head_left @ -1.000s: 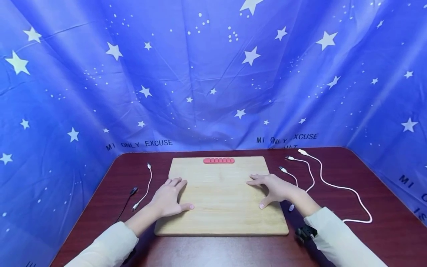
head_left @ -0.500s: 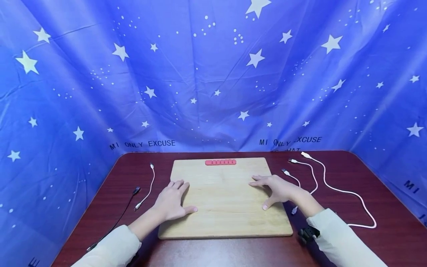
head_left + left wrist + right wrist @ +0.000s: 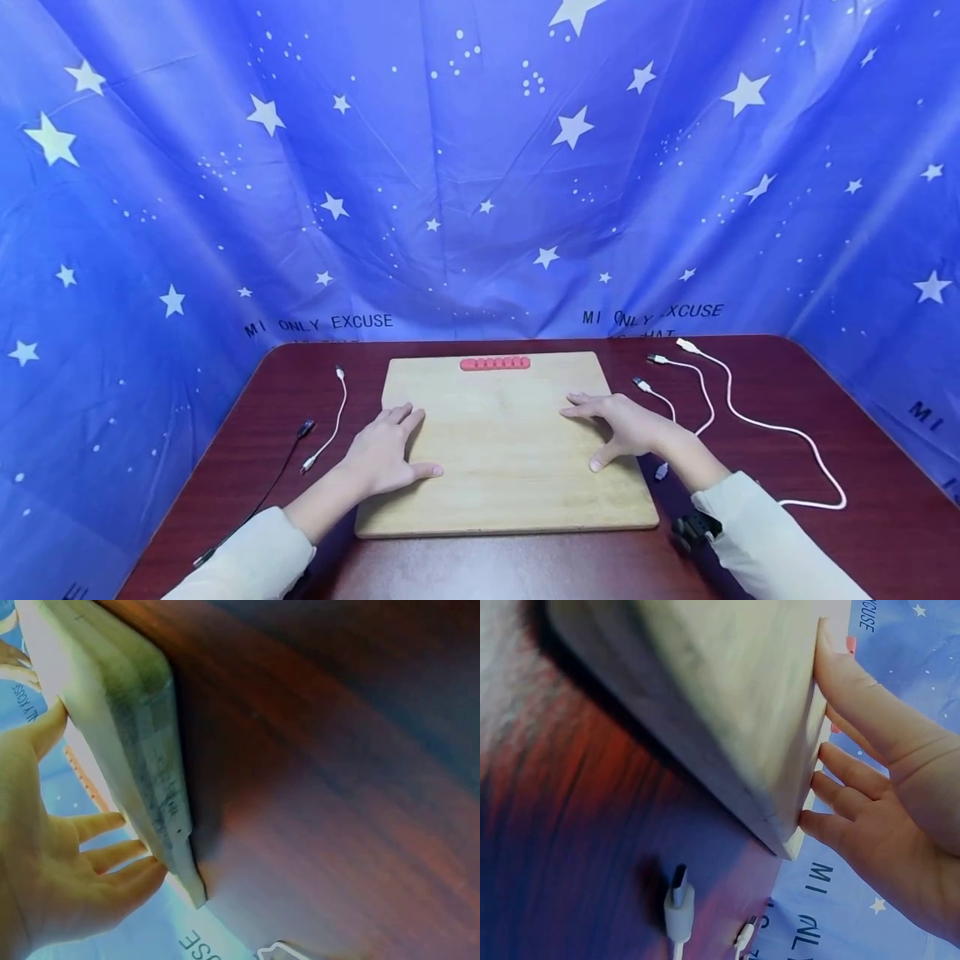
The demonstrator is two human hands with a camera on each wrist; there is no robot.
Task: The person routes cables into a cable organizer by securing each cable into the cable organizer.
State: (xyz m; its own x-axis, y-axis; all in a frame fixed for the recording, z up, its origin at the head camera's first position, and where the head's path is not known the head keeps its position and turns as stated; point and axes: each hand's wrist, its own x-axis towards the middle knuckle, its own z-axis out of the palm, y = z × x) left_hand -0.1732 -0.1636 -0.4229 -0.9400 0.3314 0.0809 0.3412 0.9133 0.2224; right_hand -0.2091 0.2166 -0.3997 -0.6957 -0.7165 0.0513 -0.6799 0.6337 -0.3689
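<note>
A pale wooden board (image 3: 502,467) lies flat in the middle of the table, with a red slotted strip (image 3: 495,363) at its far edge. My left hand (image 3: 386,454) rests on the board's left side, thumb and fingers spread and holding nothing. On the right side, my right hand (image 3: 618,425) touches the top with its fingertips, thumb apart from the fingers. Both wrist views show fingertips on the board's upper face, above its thick side edge (image 3: 154,765). In the right wrist view a white cable plug (image 3: 679,911) lies on the table beside the board.
Left of the board lie a short white cable (image 3: 330,437) and a black cable (image 3: 281,471), partly under the left sleeve. Several white cables, among them a long one (image 3: 780,427), lie to the right. A blue starry curtain (image 3: 480,167) surrounds the dark red table (image 3: 840,450).
The head view has shifted slightly, moving the whole scene a little within the frame. Both hands keep their places on the board.
</note>
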